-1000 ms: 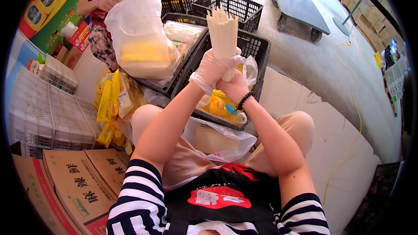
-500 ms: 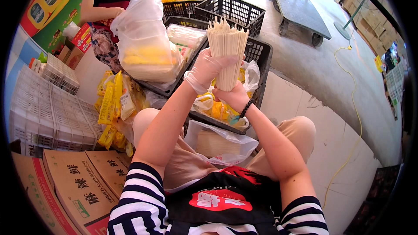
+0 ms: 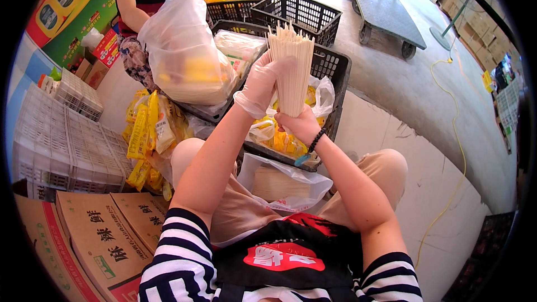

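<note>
A thick bundle of bamboo skewers (image 3: 293, 81), thin and pale, stands nearly upright before me, its top ends uneven. My left hand (image 3: 262, 83), in a clear thin glove, is closed round the bundle's upper left side, its fingers slightly blurred. Bare, with a dark bead bracelet at the wrist, my right hand (image 3: 301, 126) grips the lower end; some fingers are hidden behind the skewers. Between my knees, an opened white plastic bag (image 3: 313, 193) holds a block of similar pale sticks (image 3: 282, 183). Beyond my hands, a black crate (image 3: 334, 100) contains yellow packets (image 3: 284, 146) and plastic bags.
Across the crates, a co-worker (image 3: 134, 14) handles a big translucent bag (image 3: 182, 39). More black crates (image 3: 296, 11) stand behind. Yellow packages (image 3: 146, 128), white baskets (image 3: 67, 140) and cardboard boxes (image 3: 100, 235) lie left. A flat trolley (image 3: 386, 17) and yellow cable (image 3: 460, 151) are right.
The bundle has shifted slightly left and stands a little straighter. My left hand has moved up a bit along it. The co-worker's big bag has slumped leftward.
</note>
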Demonstrator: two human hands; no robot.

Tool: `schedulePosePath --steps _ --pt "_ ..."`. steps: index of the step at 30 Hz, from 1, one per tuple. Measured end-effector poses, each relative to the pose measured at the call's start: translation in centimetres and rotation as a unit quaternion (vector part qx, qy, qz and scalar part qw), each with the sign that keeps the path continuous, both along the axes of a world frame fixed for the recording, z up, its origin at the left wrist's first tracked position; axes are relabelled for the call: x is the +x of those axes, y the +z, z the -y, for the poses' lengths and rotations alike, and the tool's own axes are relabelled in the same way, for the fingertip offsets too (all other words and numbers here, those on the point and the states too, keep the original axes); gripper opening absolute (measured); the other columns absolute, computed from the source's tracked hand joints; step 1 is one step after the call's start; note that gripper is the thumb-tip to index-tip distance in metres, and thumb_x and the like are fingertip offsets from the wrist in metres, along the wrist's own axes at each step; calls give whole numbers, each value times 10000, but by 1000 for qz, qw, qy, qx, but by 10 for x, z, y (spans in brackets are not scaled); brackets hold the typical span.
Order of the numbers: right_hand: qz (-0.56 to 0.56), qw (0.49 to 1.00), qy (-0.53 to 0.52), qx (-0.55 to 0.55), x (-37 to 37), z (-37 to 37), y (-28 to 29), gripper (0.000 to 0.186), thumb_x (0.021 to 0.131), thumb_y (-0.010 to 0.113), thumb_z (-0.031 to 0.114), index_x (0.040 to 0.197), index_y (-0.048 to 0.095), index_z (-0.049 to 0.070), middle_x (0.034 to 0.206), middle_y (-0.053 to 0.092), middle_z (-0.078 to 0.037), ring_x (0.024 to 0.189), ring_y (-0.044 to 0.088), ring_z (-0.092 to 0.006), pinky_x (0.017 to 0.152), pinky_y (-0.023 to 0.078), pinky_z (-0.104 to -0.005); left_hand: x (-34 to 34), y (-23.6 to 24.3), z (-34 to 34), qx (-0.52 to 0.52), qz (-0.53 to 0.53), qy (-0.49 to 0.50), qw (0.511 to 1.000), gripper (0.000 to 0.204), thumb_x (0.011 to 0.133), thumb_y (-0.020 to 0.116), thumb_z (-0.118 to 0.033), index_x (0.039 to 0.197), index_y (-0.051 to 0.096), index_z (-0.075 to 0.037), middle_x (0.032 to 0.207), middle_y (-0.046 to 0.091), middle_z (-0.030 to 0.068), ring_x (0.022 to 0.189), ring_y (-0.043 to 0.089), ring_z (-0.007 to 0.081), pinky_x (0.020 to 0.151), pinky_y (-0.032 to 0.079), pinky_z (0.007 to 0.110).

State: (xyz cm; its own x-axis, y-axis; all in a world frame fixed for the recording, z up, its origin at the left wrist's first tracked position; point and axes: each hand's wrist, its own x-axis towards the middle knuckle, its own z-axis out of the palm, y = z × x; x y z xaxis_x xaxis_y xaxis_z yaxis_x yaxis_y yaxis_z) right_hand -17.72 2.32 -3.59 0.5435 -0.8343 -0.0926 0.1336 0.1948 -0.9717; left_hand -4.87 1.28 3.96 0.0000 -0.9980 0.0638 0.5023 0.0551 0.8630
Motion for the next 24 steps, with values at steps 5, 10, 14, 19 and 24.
schedulePosePath --steps 5,10,14,19,24 --pt "14 1000 25 -7 -1 3 -10 139 745 626 56 850 556 -1 711 576 -39 585 556 -110 537 476 -253 2 -4 2 11 66 59 996 301 759 703 -140 1018 608 -18 909 649 46 783 622 126 715 505 271" --pt "26 999 31 -17 -2 2 -9 144 738 626 53 861 567 4 696 581 -35 571 552 -108 515 450 -248 -1 2 -1 15 75 93 993 321 718 731 -88 1005 606 -15 908 655 63 774 635 144 697 520 286" --pt "29 999 30 -20 -1 2 -11 143 737 628 58 860 576 7 689 582 -33 570 552 -105 509 442 -247 -2 7 -4 24 70 105 992 343 684 749 -56 992 604 -17 913 656 70 768 641 155 683 530 296" --pt "24 999 37 -19 -1 2 -12 145 736 627 54 862 580 1 698 587 -36 573 557 -108 511 449 -246 -3 8 -5 24 87 115 989 355 668 754 -46 990 605 -25 912 657 66 768 642 153 678 532 287" --pt "25 999 45 1 -2 3 -15 184 746 650 -3 899 552 -24 795 571 -60 620 553 -131 533 472 -269 -2 6 -2 17 99 116 988 358 663 758 -43 988 609 -31 914 658 62 773 641 149 682 531 286"
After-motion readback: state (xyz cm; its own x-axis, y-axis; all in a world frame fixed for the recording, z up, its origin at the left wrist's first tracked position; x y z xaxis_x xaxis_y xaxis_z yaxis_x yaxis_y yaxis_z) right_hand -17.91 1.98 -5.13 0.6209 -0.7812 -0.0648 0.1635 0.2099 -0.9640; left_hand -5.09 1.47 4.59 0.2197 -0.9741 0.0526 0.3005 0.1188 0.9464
